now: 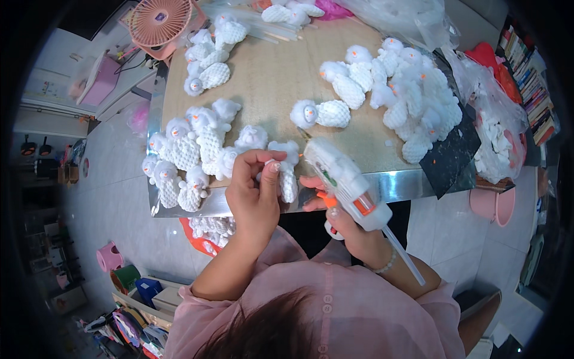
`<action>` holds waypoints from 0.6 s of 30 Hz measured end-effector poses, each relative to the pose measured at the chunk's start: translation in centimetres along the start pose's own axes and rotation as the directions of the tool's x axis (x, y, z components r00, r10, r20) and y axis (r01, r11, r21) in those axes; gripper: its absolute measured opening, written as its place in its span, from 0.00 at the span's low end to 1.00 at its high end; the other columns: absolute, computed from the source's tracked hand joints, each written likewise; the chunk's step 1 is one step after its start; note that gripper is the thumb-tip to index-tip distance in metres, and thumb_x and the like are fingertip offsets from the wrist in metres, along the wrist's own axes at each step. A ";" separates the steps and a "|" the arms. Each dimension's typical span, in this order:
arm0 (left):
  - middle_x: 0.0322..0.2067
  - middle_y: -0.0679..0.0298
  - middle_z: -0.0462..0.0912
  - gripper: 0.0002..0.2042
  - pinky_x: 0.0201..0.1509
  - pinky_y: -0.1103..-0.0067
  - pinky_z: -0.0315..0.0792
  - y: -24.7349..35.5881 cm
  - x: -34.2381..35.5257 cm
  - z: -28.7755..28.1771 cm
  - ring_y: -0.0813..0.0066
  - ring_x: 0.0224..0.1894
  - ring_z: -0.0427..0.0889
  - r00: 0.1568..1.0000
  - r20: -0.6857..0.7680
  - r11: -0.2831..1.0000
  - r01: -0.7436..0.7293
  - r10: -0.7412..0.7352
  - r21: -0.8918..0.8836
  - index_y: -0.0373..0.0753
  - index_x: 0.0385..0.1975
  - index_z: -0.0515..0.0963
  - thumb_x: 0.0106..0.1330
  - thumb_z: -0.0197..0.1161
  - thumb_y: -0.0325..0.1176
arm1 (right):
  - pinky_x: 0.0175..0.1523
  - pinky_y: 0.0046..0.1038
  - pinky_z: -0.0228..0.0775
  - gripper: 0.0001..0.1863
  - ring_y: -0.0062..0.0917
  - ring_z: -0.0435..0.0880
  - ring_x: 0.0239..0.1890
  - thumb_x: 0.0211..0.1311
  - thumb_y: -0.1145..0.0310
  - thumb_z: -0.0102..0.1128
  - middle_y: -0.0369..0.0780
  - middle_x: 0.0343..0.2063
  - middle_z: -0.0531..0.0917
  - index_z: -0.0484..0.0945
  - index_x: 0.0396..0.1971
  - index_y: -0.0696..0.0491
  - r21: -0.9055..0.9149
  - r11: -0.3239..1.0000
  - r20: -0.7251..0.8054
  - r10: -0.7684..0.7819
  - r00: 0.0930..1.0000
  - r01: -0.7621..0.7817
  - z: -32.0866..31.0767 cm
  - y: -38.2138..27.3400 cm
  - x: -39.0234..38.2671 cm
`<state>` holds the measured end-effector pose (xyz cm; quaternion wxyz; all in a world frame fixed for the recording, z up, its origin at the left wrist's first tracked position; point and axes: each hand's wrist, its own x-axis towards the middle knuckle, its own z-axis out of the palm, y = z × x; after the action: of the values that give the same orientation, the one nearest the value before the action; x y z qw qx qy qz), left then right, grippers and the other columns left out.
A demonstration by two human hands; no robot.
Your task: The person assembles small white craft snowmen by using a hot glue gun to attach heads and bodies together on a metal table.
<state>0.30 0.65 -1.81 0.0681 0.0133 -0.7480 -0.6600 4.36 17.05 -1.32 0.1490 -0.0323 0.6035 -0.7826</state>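
My left hand is closed in a pinch at the table's front edge, on a small white plush snowman doll. The doll's knitted body hangs down beside my fingers, and its fluffy head is turned to the right. What exactly lies between thumb and forefinger is partly hidden. In my right hand is a white hot glue gun with an orange trigger, its nozzle pointing up and left, close to the doll's head. A clear glue stick sticks out of its back end.
Several finished-looking snowman dolls lie left of my hands. A larger heap covers the table's right side, beside a black mat and plastic bags. A pink fan stands at the far left; the table has a metal edge.
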 end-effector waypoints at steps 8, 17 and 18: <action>0.41 0.57 0.79 0.04 0.22 0.91 0.63 0.4 -0.5 2.4 0.90 0.19 0.63 0.997 0.053 0.912 0.076 -0.060 -0.404 0.36 0.39 0.64 0.69 0.49 0.26 | 0.57 0.35 0.65 0.22 0.31 0.68 0.57 0.60 0.70 0.43 0.48 0.55 0.66 0.62 0.54 0.61 0.047 0.987 0.005 -0.154 0.988 0.153 0.9 0.7 0.3; 0.39 0.53 0.79 0.04 0.15 0.89 0.58 0.0 0.1 2.4 0.87 0.15 0.63 0.999 0.029 0.929 0.032 -0.022 -0.369 0.39 0.39 0.65 0.70 0.48 0.30 | 0.48 0.26 0.67 0.18 0.26 0.76 0.42 0.58 0.70 0.56 0.42 0.43 0.78 0.70 0.48 0.59 -0.294 0.947 -0.218 -0.202 0.955 0.133 -1.0 1.6 -0.6; 0.39 0.53 0.79 0.04 0.15 0.89 0.58 -0.1 0.1 2.3 0.87 0.14 0.63 0.997 0.041 0.929 0.075 -0.065 -0.363 0.39 0.39 0.66 0.70 0.48 0.30 | 0.48 0.26 0.67 0.18 0.26 0.77 0.42 0.58 0.70 0.57 0.42 0.43 0.78 0.70 0.47 0.59 -0.292 0.943 -0.212 -0.227 0.950 0.160 -1.3 1.6 -0.7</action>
<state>-0.07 2.86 -2.13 0.0352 0.0177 -0.6127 -0.7894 5.02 18.05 -3.08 -0.0100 -0.0161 0.7123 -0.7016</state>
